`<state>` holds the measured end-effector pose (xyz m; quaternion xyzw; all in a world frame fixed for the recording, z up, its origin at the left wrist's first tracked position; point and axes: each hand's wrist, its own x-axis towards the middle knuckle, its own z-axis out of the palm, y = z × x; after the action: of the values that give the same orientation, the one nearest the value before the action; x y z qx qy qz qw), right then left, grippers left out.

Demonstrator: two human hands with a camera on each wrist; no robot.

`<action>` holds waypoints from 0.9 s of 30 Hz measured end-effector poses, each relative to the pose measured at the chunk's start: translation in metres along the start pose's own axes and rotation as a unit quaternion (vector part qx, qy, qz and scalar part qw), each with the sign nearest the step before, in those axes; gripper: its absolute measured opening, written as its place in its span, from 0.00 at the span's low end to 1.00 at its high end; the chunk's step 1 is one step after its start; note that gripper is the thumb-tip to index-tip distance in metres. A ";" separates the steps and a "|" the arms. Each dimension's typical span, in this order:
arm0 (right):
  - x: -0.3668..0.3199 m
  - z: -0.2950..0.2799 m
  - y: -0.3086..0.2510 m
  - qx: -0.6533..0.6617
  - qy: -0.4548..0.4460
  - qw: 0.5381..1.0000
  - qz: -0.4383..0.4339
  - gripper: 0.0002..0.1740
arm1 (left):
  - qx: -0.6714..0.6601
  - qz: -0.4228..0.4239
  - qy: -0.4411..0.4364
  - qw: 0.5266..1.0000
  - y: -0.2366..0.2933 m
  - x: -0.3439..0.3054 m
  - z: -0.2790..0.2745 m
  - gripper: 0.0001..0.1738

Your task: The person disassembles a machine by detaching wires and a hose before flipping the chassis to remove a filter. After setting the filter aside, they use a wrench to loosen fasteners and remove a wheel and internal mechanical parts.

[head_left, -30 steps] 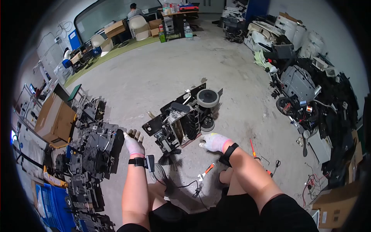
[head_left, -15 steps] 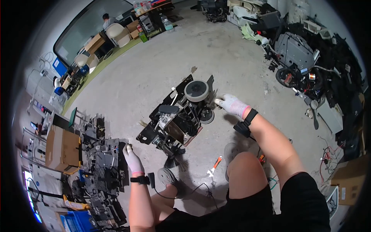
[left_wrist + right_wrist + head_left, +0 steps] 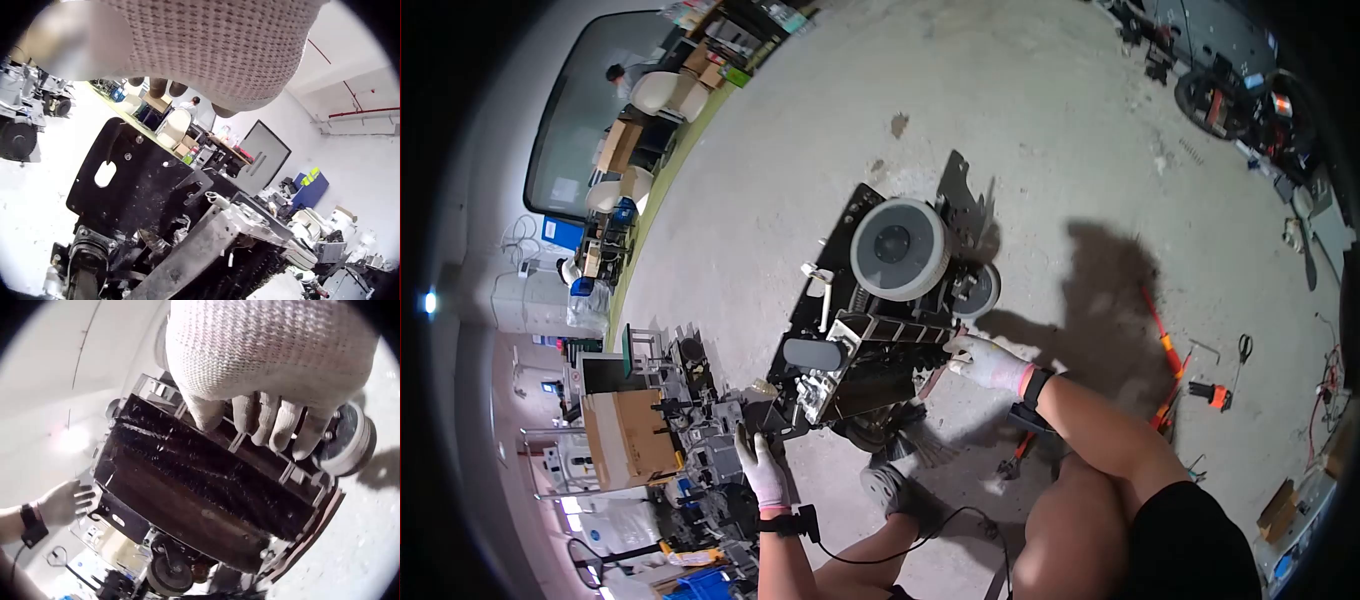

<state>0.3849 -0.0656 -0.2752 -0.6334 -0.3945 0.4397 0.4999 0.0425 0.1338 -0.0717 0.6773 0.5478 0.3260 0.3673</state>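
A black wheeled machine (image 3: 840,335) stands on the floor, its large grey wheel (image 3: 900,250) uppermost. My gloved right hand (image 3: 992,366) is at its right edge; in the right wrist view the right hand (image 3: 269,356) grips the machine's frame (image 3: 212,475), fingers bent over the rail. My gloved left hand (image 3: 764,474) is beside the machine's lower left corner. The left hand (image 3: 61,503) shows straight, spread fingers in the right wrist view, apart from the black end plate (image 3: 122,520). In the left wrist view, the left hand (image 3: 212,50) hangs above the machine's plate (image 3: 134,178).
Dismantled machine parts (image 3: 725,470) and a cardboard box (image 3: 632,440) are at the left. Red-handled tools (image 3: 1165,345), a black-and-orange tool (image 3: 1212,394) and scissors (image 3: 1245,348) lie on the floor at the right. A person (image 3: 622,80) sits far back at the left.
My right hand has come back to the machine's right edge and taken hold. The left hand is closer to the machine's corner. The head view has turned and moved nearer the machine.
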 end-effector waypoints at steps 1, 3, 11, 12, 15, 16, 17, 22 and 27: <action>0.001 0.009 0.011 0.016 -0.001 1.000 0.012 0.22 | 0.038 0.015 -0.010 0.999 -0.009 0.008 0.001 0.30; 0.001 0.019 0.029 0.059 -0.040 0.996 0.059 0.19 | 0.087 0.021 -0.033 0.995 -0.018 0.019 0.005 0.30; -0.005 0.035 0.045 0.015 -0.046 0.997 0.056 0.25 | 0.161 0.058 -0.037 0.985 -0.008 0.043 0.039 0.28; 0.001 0.038 0.054 0.026 -0.023 0.997 0.069 0.25 | 0.195 0.067 -0.028 0.978 -0.025 0.049 0.033 0.26; 0.020 0.046 0.082 0.109 0.087 0.986 0.089 0.22 | 0.256 0.129 0.028 0.958 -0.038 0.050 0.036 0.27; 0.026 0.053 0.106 0.115 0.101 0.986 0.070 0.23 | 0.269 0.115 0.015 0.956 -0.033 0.048 0.036 0.27; 0.028 0.053 0.115 0.116 0.101 0.986 0.072 0.23 | 0.282 0.102 0.002 0.954 -0.031 0.047 0.036 0.28; 0.043 0.041 0.148 0.071 0.301 0.937 0.161 0.24 | 0.259 0.114 0.002 0.959 -0.040 0.053 0.032 0.28; 0.042 0.009 0.121 0.075 0.258 0.946 0.179 0.21 | 0.256 0.117 0.001 0.960 -0.038 0.053 0.035 0.28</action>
<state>0.3960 -0.0468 -0.4015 -0.7459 -0.0980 0.3720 0.5438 0.0625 0.1855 -0.1199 0.8076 0.5305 0.2161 0.1405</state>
